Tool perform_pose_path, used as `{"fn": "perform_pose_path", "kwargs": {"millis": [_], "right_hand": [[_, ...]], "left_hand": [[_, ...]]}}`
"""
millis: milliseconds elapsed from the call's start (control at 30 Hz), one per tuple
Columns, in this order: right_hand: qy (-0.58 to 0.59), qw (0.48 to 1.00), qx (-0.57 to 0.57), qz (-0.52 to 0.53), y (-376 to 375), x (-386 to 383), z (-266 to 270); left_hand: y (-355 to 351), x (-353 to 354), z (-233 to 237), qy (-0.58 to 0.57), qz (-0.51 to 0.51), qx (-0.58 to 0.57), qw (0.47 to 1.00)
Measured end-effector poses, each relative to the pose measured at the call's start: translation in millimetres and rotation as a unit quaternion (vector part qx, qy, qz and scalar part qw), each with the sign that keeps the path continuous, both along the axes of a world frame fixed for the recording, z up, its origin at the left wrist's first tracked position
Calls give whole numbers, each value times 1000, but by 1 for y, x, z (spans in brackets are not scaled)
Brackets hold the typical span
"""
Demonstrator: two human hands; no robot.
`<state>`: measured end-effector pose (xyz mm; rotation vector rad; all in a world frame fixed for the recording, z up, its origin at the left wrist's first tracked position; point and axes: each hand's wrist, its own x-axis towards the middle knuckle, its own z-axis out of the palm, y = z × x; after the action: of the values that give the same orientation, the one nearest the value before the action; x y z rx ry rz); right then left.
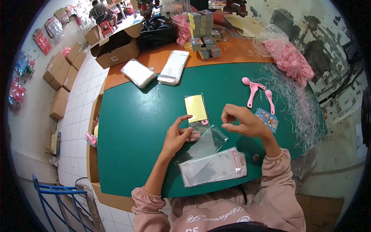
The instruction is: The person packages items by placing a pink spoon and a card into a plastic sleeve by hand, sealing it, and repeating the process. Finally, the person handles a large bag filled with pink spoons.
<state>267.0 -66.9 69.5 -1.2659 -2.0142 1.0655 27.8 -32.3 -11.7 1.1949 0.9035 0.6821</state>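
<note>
My left hand point(178, 136) is on a clear plastic bag point(206, 145), its fingertips partly seen through the film. Inside the bag's far end lies a yellow card point(196, 108), with a bit of a pink spoon point(204, 122) showing under its near edge. The index finger reaches to the card's left side. My right hand point(244, 120) hovers to the right of the bag, fingers curled and the thumb apart from them; I see nothing in it. Closest to me lies a stack of flat clear bags point(210, 169), partly under the loose end of the first bag.
Pink spoons point(252, 94) and blue printed cards point(267, 119) lie at the right, beside tangled clear strips point(299, 110). Farther back are two white packet stacks point(173, 67), banded card bundles point(201, 29), a sack of pink spoons point(290, 58) and an open carton point(116, 52). Another person point(102, 14) sits far left.
</note>
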Motion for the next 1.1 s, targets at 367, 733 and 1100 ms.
{"fn": "perform_pose_path", "kwargs": {"millis": [367, 733, 1100], "right_hand": [[-162, 960, 226, 32, -8, -67, -53], [-129, 958, 238, 93, -9, -62, -60], [-304, 854, 204, -369, 16, 259, -27]], "left_hand": [[-7, -10, 11, -22, -79, -83, 993], [-3, -7, 5, 21, -19, -42, 999], [-3, -7, 5, -4, -84, -57, 995]]}}
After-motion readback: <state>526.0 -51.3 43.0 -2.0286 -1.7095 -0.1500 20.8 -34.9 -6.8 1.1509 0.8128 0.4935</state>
